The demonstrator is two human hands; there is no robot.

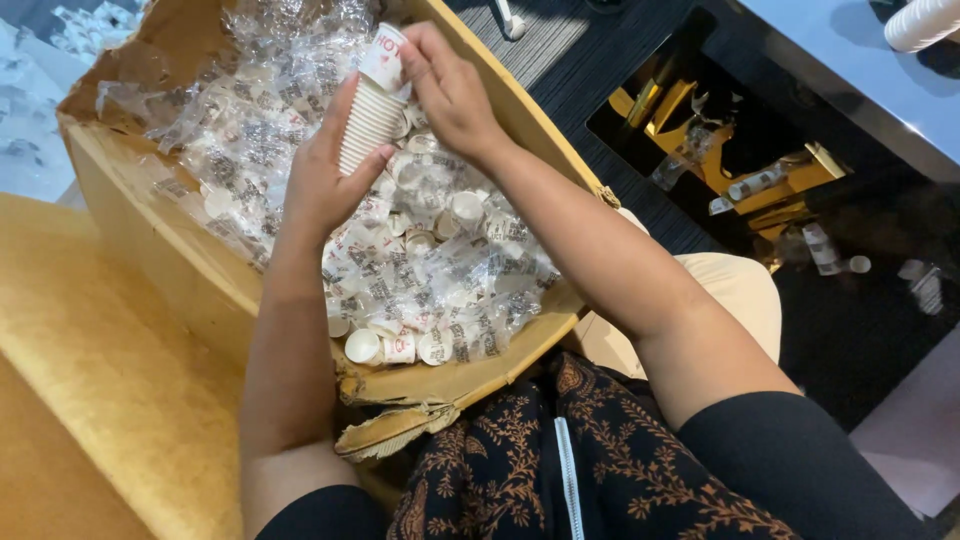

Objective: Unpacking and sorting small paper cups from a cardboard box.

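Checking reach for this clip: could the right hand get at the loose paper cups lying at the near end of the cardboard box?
Probably yes. The right hand is at the top of the cup stack that the left hand holds; the loose cups lie uncovered below it in the open box.

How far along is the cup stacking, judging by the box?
Done: a tall stack of paper cups sits in the left hand. In hand: the right hand sets another cup on top. Left: many loose cups and clear wrappers fill the cardboard box.
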